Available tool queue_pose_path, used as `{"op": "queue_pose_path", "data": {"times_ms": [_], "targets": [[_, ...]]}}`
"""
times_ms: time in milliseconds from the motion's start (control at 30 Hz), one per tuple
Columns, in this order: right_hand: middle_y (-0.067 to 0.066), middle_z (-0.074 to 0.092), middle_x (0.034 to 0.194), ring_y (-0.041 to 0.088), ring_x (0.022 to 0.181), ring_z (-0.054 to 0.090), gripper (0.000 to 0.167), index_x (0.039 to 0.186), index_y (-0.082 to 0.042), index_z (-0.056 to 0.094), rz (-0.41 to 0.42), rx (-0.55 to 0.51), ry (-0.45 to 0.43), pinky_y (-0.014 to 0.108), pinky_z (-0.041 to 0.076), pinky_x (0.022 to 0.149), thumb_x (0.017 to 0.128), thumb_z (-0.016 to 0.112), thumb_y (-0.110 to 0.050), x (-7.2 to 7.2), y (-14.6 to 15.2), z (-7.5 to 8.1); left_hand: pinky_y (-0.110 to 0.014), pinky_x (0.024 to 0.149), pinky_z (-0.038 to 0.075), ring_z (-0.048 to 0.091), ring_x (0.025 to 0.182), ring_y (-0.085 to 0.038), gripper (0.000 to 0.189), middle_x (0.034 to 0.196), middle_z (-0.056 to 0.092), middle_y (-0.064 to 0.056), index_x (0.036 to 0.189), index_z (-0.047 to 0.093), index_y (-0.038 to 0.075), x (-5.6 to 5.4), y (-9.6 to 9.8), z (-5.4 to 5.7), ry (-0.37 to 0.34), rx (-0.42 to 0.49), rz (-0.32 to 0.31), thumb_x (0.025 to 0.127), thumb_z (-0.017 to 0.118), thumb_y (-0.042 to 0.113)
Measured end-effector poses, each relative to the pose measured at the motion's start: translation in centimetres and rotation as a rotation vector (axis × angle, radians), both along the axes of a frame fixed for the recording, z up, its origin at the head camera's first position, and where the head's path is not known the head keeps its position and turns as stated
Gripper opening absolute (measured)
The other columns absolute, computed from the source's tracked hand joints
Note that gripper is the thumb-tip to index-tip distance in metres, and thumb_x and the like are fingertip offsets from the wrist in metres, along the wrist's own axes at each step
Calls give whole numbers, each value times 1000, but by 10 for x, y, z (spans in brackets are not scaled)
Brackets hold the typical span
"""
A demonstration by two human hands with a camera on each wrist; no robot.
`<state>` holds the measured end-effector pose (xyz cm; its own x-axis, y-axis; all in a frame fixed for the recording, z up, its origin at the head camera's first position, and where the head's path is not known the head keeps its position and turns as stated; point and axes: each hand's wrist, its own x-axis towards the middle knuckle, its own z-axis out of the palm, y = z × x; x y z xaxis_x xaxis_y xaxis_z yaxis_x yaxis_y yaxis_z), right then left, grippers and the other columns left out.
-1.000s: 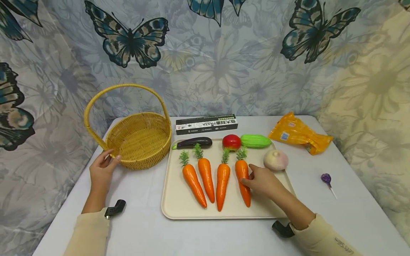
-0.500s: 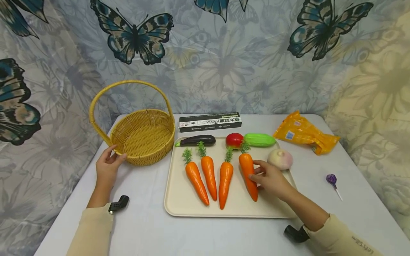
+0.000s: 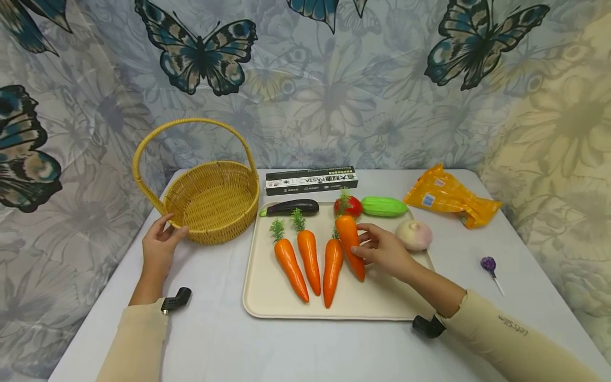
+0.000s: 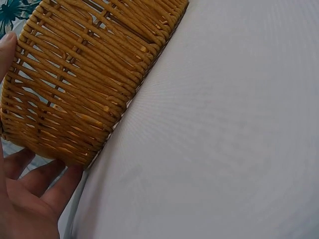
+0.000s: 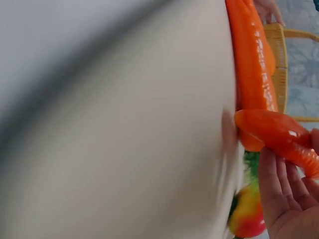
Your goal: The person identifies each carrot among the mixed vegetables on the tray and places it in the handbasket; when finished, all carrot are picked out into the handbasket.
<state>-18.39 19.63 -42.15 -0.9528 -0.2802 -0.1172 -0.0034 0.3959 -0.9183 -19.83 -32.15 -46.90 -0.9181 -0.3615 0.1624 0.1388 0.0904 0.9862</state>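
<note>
My right hand pinches an orange carrot with a leafy green top, raised a little over the beige tray. In the right wrist view the held carrot overlaps another carrot, with thumb and fingers on either side of it. Three more carrots lie on the tray, among them the left one, the middle one and the one beside my held carrot. At the left, my left hand grips the side of a yellow wicker basket; fingers curl against its wall.
Along the tray's back lie an eggplant, a red fruit and a green ridged vegetable. A pale onion-like bulb sits right. Beyond are a black pasta box, an orange bag and a purple lollipop.
My right hand has lifted the rightmost carrot off the tray and carried it left, over the neighbouring carrot's top. My left hand stays at the basket. The head view has shifted slightly.
</note>
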Motion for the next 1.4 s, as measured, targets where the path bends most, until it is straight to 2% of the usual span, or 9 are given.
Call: {"op": "queue_pose_path", "data": {"times_ms": [133,267,433,667,967,1133,1233,1400], "targets": [[17,60,111,28,92,64,58,137,-5,49,20,-17,14,38,59,69,87,75,-14,-10,-14,6,-12,85,47,39,135,-33,58,155,29,-8,138,53,7,-1,-3,-1,-30,1,19,85,76,4],[18,60,111,28,91,64,56,136,-3,50,44,-43,43,38,59,68,86,75,-12,-21,-29,8,-12,82,48,40,134,-32,55,154,32,-8,135,54,5,0,-5,0,-27,43,32,84,75,1],[16,61,110,27,90,64,56,136,-3,52,48,-47,36,38,59,68,85,76,-12,-36,-48,8,-12,83,48,42,133,-31,54,153,33,-6,134,54,5,1,-6,2,-31,8,48,84,75,3],[11,63,106,25,88,64,54,132,-8,56,61,-47,33,36,58,69,84,78,-17,-47,-73,10,-12,83,48,41,134,-33,52,152,34,-9,132,55,6,3,-5,2,-28,28,34,84,75,1],[11,62,108,24,92,65,51,133,-6,54,94,-103,20,37,59,68,88,75,-15,-60,-106,10,-12,83,48,42,133,-33,54,152,35,-9,133,54,5,3,-4,-3,-30,-12,31,84,76,4],[6,64,107,21,89,64,50,132,-10,56,97,-70,28,35,58,69,87,76,-20,-70,-126,9,-12,83,48,43,132,-32,54,152,35,-9,133,53,3,4,-3,-3,-29,-10,32,84,76,2],[4,64,107,21,87,63,50,133,-13,56,117,-52,38,34,58,68,88,75,-23,-75,-139,13,-12,83,48,43,132,-32,53,152,35,-10,133,53,2,4,-1,-1,-19,14,29,84,75,0],[5,64,106,20,88,65,49,134,-14,55,169,-75,60,39,59,69,89,73,-22,-87,-159,25,-13,82,49,43,132,-34,53,151,35,-12,132,53,-1,0,4,2,17,46,16,84,74,-2]]}}
